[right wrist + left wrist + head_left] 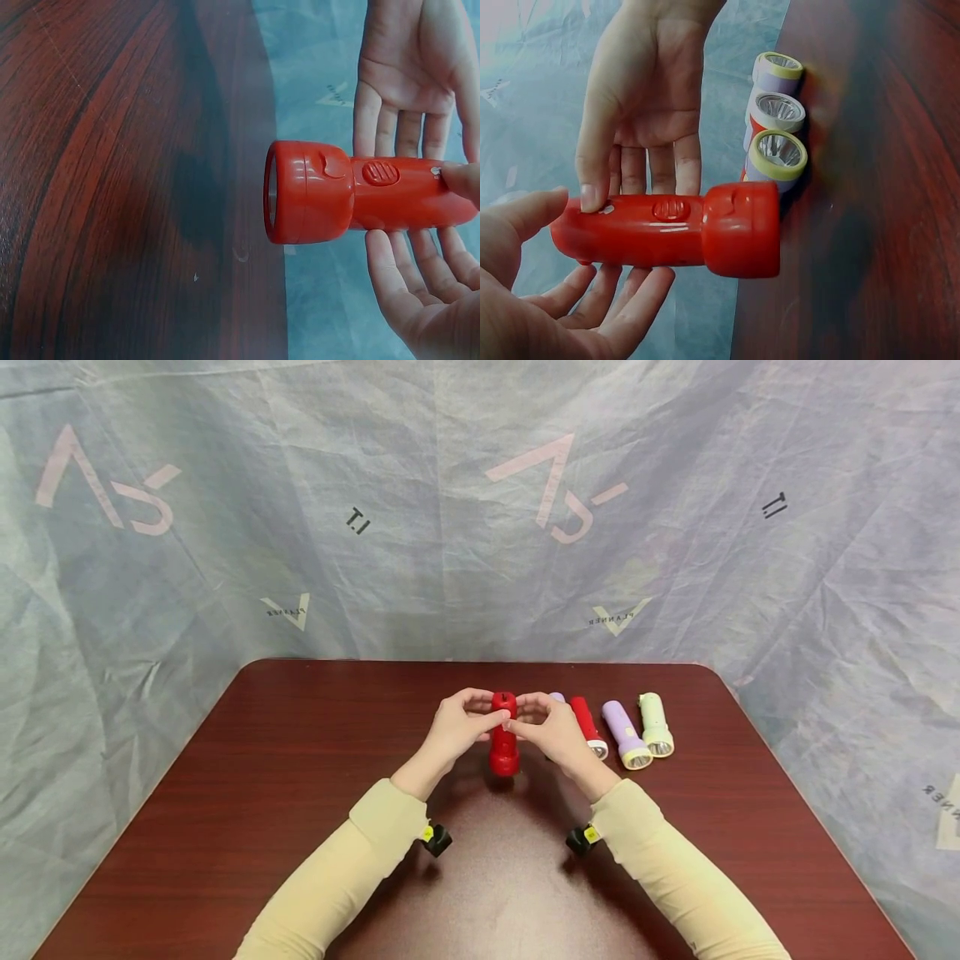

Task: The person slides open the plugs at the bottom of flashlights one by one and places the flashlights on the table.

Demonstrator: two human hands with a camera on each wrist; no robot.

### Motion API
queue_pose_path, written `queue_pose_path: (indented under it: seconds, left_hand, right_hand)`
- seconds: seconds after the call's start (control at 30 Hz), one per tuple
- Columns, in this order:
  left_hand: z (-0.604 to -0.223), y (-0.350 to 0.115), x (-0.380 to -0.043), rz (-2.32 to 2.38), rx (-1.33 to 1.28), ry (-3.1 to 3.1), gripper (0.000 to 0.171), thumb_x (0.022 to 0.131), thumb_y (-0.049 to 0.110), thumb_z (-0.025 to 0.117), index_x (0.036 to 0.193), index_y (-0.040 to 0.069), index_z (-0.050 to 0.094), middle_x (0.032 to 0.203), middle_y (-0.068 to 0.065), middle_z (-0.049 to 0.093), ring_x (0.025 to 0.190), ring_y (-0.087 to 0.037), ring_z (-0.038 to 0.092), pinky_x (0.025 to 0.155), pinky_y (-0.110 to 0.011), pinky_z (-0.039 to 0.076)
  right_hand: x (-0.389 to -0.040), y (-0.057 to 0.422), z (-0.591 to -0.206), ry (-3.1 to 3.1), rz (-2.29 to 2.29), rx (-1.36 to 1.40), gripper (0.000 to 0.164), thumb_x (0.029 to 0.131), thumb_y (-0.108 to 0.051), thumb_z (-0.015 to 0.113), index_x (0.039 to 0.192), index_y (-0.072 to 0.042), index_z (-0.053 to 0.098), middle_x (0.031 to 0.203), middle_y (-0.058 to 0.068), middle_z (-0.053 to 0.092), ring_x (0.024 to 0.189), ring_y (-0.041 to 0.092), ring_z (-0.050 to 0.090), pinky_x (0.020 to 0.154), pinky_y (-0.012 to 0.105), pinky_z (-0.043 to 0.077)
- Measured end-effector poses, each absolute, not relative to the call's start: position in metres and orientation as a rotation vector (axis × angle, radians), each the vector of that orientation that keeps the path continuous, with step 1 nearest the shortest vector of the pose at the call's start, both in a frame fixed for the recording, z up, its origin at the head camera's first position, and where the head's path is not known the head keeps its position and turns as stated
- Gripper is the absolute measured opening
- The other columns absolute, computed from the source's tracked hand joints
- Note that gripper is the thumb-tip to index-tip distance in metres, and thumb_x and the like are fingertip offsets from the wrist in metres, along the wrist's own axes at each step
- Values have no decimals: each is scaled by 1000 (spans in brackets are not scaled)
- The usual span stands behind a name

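Between both hands is a red flashlight [504,758], its wide head toward the person and a shadow beneath it on the table. My left hand [452,727] holds the body from the left, thumb near the tail end. From the other side my right hand [558,731] grips the same body, its thumb on top. A ridged slide switch [381,173] faces up in the right wrist view. Fingers of both hands lie along the sides of the flashlight [637,232] in the left wrist view, leaving the switch and head uncovered.
Right of the hands lie a red flashlight with a white rim [587,722], a lilac one [619,722] and a pale green one [654,714]. Another lilac flashlight [557,697] is mostly hidden by the right hand. Grey printed cloth [450,568] hangs behind the brown table [300,760].
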State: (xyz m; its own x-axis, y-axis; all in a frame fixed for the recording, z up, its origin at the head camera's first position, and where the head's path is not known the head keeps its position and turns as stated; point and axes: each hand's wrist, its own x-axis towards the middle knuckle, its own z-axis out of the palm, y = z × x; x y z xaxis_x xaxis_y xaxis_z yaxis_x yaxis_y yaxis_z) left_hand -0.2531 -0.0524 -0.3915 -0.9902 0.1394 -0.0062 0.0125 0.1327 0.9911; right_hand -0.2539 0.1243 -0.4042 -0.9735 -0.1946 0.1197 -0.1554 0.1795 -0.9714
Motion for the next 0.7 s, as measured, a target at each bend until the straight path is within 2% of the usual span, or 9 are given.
queue_pose_path:
  seconds: [0.17,0.3,0.7]
  left_hand:
    - [-391,-50,-253,1993,142,2353,42,77,26,79,112,10,62,102,-8,66,86,-19,65,69,-37,58]
    - [-392,-50,-253,2003,150,2382,40,77,26,79,109,10,64,98,-8,67,84,-18,65,71,-44,57]
    - [-388,-51,-255,1979,219,2423,35,78,22,78,109,11,65,97,-8,67,83,-17,66,73,-47,56]
  right_hand:
    - [-255,124,-407,2429,-1953,-367,37,80,-9,75,112,-1,59,104,18,65,87,23,64,72,38,57]
    - [-255,124,-407,2455,-1932,-378,38,80,-11,75,112,-1,59,104,19,65,88,25,64,70,31,57]
    - [-252,123,-403,2496,-1931,-408,38,79,-12,77,112,-4,59,105,15,66,89,24,64,72,25,55]
